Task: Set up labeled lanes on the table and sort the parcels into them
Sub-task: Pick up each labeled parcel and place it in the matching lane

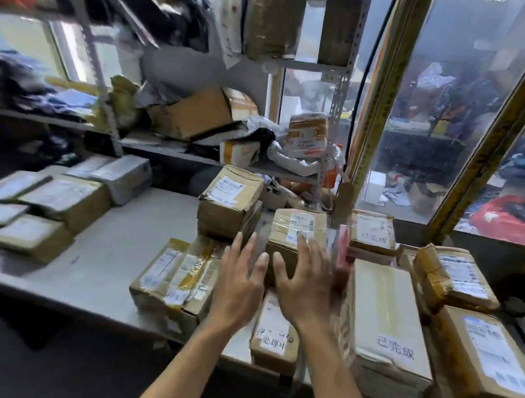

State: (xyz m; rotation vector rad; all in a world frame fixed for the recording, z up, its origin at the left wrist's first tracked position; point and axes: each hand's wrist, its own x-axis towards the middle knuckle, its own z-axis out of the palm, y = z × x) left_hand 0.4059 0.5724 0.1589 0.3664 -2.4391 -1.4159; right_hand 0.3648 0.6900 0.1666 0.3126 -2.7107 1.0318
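Left hand: the left hand [241, 276] is raised over the middle of the tabletop [117, 249], fingers spread and straight, gripping nothing.
Right hand: the right hand [303, 281] is just beside it, fingers also spread, in front of a brown parcel [296, 230]; whether it touches that parcel cannot be told, and it is blurred.
Middle parcels: a stacked box [229, 200] stands behind the hands, a taped box [178, 277] lies to their left, and a small labelled box [275, 333] sits under the wrists at the near edge.
Right parcels: a large handwritten-labelled box [387, 321] lies just right of the hands.
Left parcels: a separate group of boxes [48, 199] sits well apart at the tabletop's left end.
Shelf: a cluttered shelf [195, 158] stands behind the tabletop.
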